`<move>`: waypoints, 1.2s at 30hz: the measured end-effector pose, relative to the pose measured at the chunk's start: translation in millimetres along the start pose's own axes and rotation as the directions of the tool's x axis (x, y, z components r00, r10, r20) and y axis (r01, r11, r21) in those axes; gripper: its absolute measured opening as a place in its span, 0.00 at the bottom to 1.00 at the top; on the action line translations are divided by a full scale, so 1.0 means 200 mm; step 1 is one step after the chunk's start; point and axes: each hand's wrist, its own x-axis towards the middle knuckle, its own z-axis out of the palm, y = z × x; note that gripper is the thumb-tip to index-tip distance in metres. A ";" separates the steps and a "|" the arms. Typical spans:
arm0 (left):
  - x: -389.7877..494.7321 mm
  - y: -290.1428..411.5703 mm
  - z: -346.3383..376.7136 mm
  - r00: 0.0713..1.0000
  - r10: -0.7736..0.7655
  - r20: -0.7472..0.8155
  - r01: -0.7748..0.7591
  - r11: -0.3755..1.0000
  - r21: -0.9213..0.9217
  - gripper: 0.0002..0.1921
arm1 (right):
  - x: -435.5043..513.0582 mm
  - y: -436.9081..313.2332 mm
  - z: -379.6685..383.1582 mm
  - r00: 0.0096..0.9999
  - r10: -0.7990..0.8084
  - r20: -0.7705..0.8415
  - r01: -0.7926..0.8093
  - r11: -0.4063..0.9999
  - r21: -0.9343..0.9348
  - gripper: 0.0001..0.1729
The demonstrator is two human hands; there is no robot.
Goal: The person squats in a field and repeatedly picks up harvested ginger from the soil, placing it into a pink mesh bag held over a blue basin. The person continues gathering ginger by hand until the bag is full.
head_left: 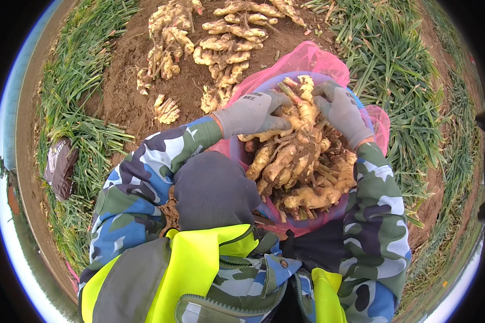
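Observation:
Fresh ginger rhizomes (pixel 295 161), with soil and fine roots on them, are heaped in a round blue tub (pixel 242 153). Pink mesh netting (pixel 303 60) lines the tub and spills over its rim. My left hand (pixel 260 112), in a grey coated work glove, grips a ginger piece at the upper left of the heap. Across from it my right hand (pixel 341 111), gloved alike, has its curled fingers against the upper right side of the same large cluster, near cut stems. Its fingertips are partly hidden, so its hold is unclear.
Rows of ginger clusters (pixel 226 48) lie on bare brown soil (pixel 125 80) beyond the tub, with a small cluster (pixel 166 109) nearer. Cut green ginger leaves (pixel 388 72) are piled on both sides. A dark bag bearing writing (pixel 60 168) lies on the left leaves.

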 end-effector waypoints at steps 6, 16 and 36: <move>-0.04 -0.12 0.09 0.979 0.047 -0.198 -0.005 0.979 0.206 0.36 | 0.01 0.03 0.16 0.915 0.390 -0.102 -0.320 0.856 0.407 0.38; -0.01 -0.10 0.03 0.975 0.101 -0.200 -0.131 0.981 -0.142 0.26 | 0.17 -0.07 0.09 0.940 0.337 -0.051 -0.272 0.834 0.480 0.29; 0.25 -0.45 0.03 0.903 -0.241 -0.357 0.323 0.927 0.192 0.16 | 0.19 -0.28 0.07 0.913 0.405 -0.043 -0.404 0.914 0.035 0.23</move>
